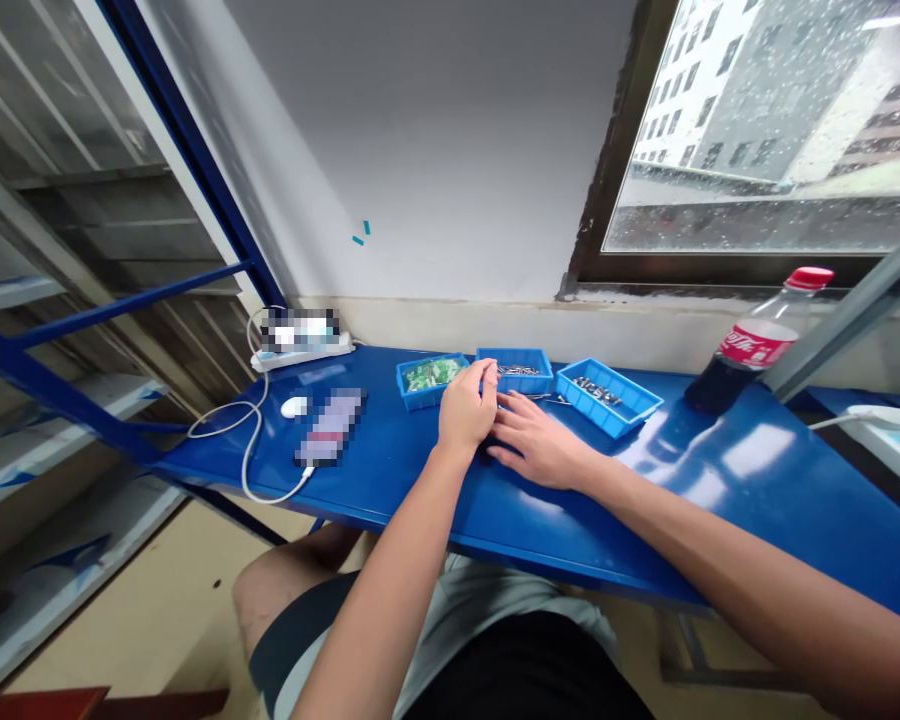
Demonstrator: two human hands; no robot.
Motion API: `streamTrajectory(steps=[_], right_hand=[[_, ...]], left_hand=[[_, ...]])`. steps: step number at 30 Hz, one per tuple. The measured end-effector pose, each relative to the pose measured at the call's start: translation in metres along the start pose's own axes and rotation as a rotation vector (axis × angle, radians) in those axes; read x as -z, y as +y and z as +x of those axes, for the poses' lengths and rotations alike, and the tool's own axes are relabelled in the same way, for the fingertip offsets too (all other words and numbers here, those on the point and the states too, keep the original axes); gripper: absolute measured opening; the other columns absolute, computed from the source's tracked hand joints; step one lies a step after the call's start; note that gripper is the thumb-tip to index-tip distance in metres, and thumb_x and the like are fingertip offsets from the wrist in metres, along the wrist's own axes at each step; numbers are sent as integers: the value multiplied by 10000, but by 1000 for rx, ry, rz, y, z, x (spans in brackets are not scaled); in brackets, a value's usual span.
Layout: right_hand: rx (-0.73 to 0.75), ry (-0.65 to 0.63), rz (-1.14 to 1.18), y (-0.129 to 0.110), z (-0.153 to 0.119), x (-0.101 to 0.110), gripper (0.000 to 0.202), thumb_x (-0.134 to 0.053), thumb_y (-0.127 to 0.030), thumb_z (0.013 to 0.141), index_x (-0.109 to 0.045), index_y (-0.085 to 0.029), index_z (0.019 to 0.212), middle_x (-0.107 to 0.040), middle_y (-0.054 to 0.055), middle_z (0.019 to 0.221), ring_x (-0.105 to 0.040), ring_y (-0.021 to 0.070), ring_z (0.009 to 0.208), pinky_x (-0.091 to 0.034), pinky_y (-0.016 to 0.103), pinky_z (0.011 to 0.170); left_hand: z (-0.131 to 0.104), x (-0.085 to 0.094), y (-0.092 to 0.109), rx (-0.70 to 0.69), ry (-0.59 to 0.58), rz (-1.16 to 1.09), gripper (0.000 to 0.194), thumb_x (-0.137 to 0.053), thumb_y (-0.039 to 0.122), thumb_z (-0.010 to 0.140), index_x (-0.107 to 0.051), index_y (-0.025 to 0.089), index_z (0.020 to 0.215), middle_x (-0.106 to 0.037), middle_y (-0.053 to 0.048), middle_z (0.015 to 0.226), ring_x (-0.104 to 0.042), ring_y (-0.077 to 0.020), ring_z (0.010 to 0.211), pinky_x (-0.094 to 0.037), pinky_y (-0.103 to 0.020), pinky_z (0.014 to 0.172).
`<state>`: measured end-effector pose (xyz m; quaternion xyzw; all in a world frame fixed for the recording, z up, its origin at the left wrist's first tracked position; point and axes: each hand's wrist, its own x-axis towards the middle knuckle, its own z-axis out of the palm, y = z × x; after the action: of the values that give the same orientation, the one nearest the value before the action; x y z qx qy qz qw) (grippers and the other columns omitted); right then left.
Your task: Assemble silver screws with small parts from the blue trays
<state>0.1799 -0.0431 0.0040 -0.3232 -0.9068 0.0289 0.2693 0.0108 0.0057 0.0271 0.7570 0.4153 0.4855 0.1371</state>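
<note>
Over the blue table, my left hand point(468, 405) is raised in front of the bins, its fingers bent and close together; whatever they hold, if anything, is hidden. Beside it on the right, my right hand point(536, 440) lies low over the tabletop with its fingers spread and nothing visible in them. Its fingertips are close to my left hand. A blue bin point(423, 399) with green and white pieces stands behind my left hand. The middle blue bin point(534, 382) holds thin metal pieces. To the right, an angled blue bin point(621, 424) contains small metal parts.
A phone point(331, 428) with a white cable point(249, 470) lies on the table point(390, 490) at the left, near a white round item point(294, 407) and a power strip point(304, 353). A cola bottle point(754, 345) stands at the right, below the window. Another power strip point(892, 440) is far right.
</note>
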Motion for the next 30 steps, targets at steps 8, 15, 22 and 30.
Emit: streamTrajectory(steps=[8,15,22,30], right_hand=[[-8,-152,5,6,1,-4,400,-500,-258,1061,-671,-355,1409,-627,8,1497,-276,343,1587,-144,695,1294],[-90,-50,-55,30,-5,-7,437,-510,-168,1019,-672,-286,1408,-657,83,1452,-470,350,1468,-322,695,1219],[-63,14,-93,41,-4,-2,404,-510,-70,963,-761,-204,1249,-748,125,1243,-655,300,1194,-558,509,1047],[-94,85,-107,51,-8,-4,349,-504,-68,970,-736,-210,1188,-738,112,1202,-666,286,1133,-569,482,1010]], left_hand=[[0,-2,-1,-5,7,-6,343,-415,357,1105,-702,211,1221,-786,-74,1113,-730,-228,1063,-556,-353,990],[0,-4,-4,-10,-43,-6,326,-425,339,1101,-705,209,1206,-795,-66,1066,-743,-224,1019,-562,-338,949],[0,-5,-5,-24,-65,-2,305,-445,333,1092,-718,217,1164,-798,-49,1022,-748,-222,974,-565,-327,908],[-1,-5,-4,-36,-83,10,303,-437,333,1094,-718,225,1130,-798,-38,1003,-751,-218,960,-565,-328,904]])
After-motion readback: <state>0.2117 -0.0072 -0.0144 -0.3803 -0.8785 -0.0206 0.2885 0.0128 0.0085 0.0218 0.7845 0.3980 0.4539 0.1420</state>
